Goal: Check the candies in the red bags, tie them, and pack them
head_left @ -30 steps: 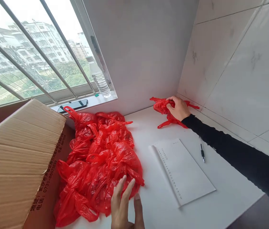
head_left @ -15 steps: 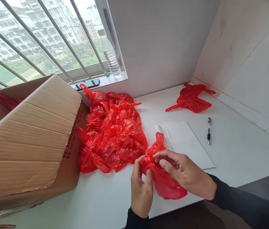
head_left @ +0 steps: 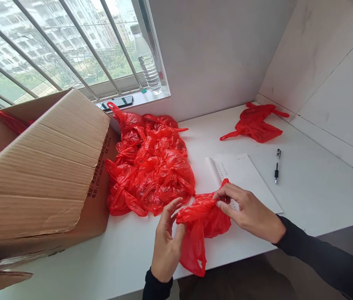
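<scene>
A thin red plastic bag (head_left: pixel 207 214) is stretched between my two hands above the front part of the white table. My right hand (head_left: pixel 246 208) pinches its right end between thumb and fingers. At the bag's left end, my left hand (head_left: pixel 167 241) has its fingers apart, with the thumb beside the plastic. One bag handle hangs down near the table's front edge. Behind my left hand lies a heap of red bags (head_left: pixel 151 166). A white notebook (head_left: pixel 251 179) sits partly behind my right hand.
An open cardboard box (head_left: pixel 51 166) stands at the left with red plastic inside. Another red bag (head_left: pixel 257 123) and a pen (head_left: pixel 277 166) lie at the right. A water bottle (head_left: pixel 146 62) and a phone (head_left: pixel 118 103) are on the windowsill.
The bag has turned and spread between my hands, with a handle now hanging down. My left hand has moved left and opened. The view has shifted slightly.
</scene>
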{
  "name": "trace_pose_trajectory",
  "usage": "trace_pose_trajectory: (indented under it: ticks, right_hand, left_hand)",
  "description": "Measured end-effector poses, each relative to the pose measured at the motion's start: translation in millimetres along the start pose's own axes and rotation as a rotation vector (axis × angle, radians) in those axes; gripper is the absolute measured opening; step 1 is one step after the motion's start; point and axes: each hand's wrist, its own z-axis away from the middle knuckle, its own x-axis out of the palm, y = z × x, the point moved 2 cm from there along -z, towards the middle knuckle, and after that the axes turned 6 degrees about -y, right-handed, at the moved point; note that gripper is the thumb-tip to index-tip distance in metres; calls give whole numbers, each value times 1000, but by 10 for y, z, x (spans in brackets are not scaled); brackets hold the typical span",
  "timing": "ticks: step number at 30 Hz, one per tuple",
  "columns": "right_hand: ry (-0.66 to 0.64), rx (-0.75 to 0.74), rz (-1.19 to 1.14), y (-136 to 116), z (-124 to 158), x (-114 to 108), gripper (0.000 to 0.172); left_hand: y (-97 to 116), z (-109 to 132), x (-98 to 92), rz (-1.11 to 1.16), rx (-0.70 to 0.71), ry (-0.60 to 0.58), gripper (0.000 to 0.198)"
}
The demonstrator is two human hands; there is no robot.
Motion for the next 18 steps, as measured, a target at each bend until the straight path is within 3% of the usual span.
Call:
trace_pose_trajectory:
  ticks: [3, 5, 8, 14, 18]
  right_hand:
    - [3, -45, -21, -41, 2, 49, 9]
    - [-5, -68, -24, -57, -6, 90, 10]
    - [-24, -72, 3, -21, -3, 88, 19]
    - [33, 62, 21, 127, 46, -73, 18]
    - [40, -71, 44, -1, -18, 24, 25]
  left_hand:
    - [175, -4, 120, -322, 175, 18, 46]
    - [242, -49, 213, -424, 221, 2, 35]
    - [233, -122, 232, -391, 200, 23, 11]
    - [150, -119, 24, -281, 65, 215, 16]
    - [220, -108, 121, -210, 34, 167, 18]
